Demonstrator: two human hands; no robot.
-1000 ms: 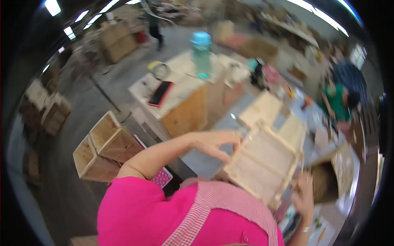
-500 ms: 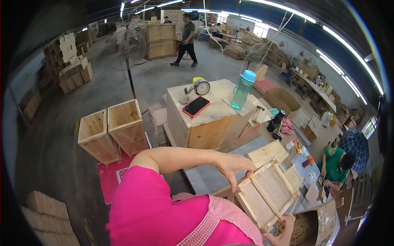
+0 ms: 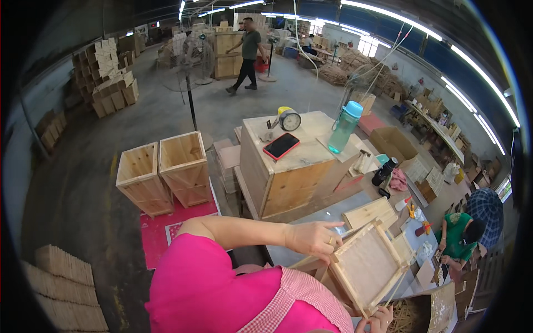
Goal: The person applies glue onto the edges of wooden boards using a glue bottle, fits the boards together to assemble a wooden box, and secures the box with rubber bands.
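Observation:
My left hand reaches across to the upper left corner of a pale wooden frame with a flat panel. Its index finger points out to the right, while the other fingers curl down against the frame's edge. By the frame's near corner is my right hand, partly cut off by the lower edge, its fingers closed around the end of a thin wooden strip. The frame lies tilted on the worktable. A wooden board lies just beyond it.
A cardboard box of thin wood sticks stands beside my right hand. Past the table, a large wooden box carries a phone, lamp and bottle. Two tall wooden boxes stand left. A co-worker in green sits at right.
The strip lying across the frame is off it, now at my right hand. My left hand's spread fingers have curled, except the index. A person in the background has stepped and turned. The view shifted slightly.

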